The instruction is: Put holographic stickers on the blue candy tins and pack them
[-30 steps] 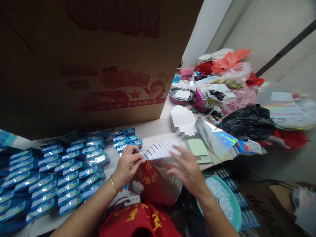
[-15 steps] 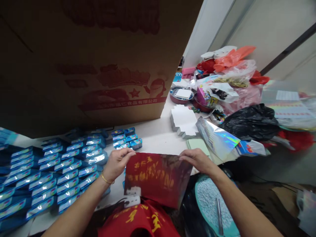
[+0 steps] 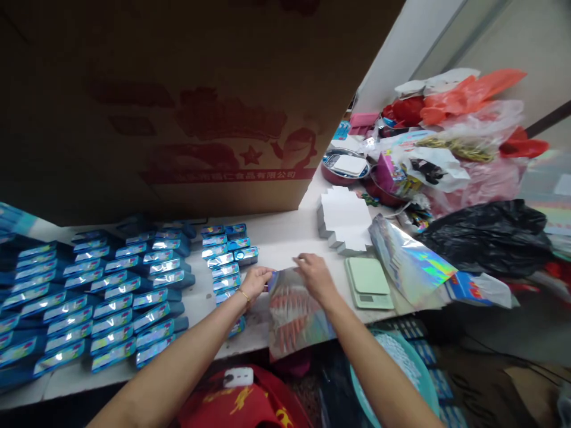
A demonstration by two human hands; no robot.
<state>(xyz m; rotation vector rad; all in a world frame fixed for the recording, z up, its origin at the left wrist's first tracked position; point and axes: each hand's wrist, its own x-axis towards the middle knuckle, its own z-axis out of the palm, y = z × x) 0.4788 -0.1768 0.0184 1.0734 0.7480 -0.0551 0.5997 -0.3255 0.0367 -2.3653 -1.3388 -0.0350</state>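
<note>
— Where is the shiny foil sheet with the reddish reflections [image 3: 297, 318]?
— At the front edge of the white table [image 3: 285, 241]. Its upper part lies on the tabletop and its lower part hangs over the edge.
— And the hands?
— Both forearms reach forward from below and meet at the sheet's top edge. The left hand [image 3: 255, 283], with a thin gold bracelet [image 3: 243, 295] at the wrist, has its fingers curled in and pinches the top left corner. The right hand [image 3: 316, 277] is arched, its bent fingertips pressed down on the top edge just beside the left.
— What lies around them?
— Just left are rows of small blue boxes with shiny labels [image 3: 111, 291]. Just right sits a pale green flat scale [image 3: 368, 282], with a stack of white die-cut card [image 3: 345, 220] behind it and a holographic foil bag [image 3: 410, 258] beside it. A large brown carton with red print [image 3: 178, 101] stands at the back.
</note>
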